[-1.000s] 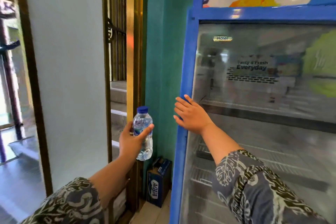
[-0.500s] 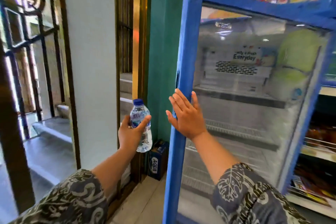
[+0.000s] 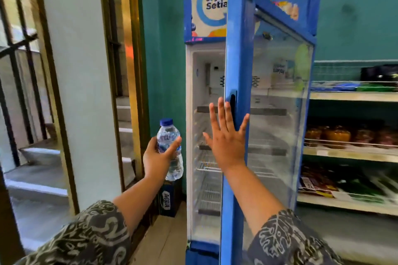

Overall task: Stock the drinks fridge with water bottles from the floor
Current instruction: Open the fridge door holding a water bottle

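Pressing flat, fingers spread, the right hand (image 3: 226, 144) meets the door (image 3: 234, 71); the left hand (image 3: 157, 160) grips one bottle (image 3: 170, 148).

Water bottle (image 3: 170, 148): small, clear plastic, blue cap, upright with a slight tilt, gripped around its middle by the left hand (image 3: 157, 160), just left of the fridge opening. Drinks fridge (image 3: 206, 84): tall, blue-trimmed, white interior, wire shelves bare. Fridge door (image 3: 238, 54): glass-fronted, blue frame, swung open edge-on to the camera; right hand (image 3: 226, 142) flat against its edge, fingers spread.
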Tool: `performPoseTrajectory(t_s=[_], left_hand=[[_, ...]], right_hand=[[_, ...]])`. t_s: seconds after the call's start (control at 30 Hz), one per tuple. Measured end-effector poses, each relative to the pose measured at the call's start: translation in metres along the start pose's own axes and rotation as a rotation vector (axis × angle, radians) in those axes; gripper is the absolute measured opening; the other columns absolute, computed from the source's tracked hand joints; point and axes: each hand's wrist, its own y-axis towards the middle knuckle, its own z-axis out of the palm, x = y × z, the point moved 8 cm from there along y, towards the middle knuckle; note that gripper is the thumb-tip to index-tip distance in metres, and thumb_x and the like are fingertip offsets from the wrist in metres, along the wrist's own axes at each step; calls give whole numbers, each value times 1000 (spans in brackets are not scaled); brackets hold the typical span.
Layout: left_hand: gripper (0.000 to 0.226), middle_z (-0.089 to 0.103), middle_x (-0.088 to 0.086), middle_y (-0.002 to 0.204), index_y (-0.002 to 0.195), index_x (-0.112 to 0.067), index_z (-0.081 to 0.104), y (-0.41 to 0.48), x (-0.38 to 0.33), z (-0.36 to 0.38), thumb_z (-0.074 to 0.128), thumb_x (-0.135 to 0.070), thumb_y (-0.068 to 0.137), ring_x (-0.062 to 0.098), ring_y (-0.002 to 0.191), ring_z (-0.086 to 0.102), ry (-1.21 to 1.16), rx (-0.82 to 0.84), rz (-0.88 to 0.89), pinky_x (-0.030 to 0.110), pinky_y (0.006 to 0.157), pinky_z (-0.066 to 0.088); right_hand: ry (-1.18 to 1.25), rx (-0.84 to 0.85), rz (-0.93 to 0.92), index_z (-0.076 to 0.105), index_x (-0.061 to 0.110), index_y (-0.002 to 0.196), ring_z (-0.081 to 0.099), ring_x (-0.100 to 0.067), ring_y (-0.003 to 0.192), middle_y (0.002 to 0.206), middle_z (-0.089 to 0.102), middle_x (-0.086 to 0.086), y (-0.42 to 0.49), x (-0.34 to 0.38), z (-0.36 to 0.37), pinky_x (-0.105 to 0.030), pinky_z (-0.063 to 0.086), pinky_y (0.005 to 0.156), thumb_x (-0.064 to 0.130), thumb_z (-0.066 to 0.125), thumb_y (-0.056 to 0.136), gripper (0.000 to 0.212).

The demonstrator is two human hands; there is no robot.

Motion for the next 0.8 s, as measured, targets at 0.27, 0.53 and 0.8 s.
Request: performPoseTrajectory(t_s=[0.27, 0.53, 0.8], left_hand=[[43, 69, 0, 102, 109, -19, 59, -44, -14, 38, 75, -38, 74, 18, 93, 68, -40, 145, 0, 41, 92, 53], [42, 68, -2, 98, 107, -19, 59, -76, -40, 83, 76, -36, 73, 18, 92, 67, -106, 240, -4, 41, 90, 54], [45, 69, 1, 101, 106, -21, 58, -125, -62, 136, 77, -42, 71, 21, 92, 68, -135, 291, -9, 40, 90, 54]], right_hand=[[-182, 46, 31, 6, 9, 150, -24, -24, 143, 159, -11, -9, -13, -47, -22, -57, -7, 112, 68, 31, 83, 92], [-169, 61, 44, 4, 12, 151, -25, -21, 142, 154, -26, -3, -33, -120, -57, -56, -9, 112, 67, 27, 88, 86], [-126, 127, 159, -10, 16, 149, -29, -20, 140, 155, -27, 3, -59, -223, -86, -59, -4, 112, 64, 35, 87, 91]])
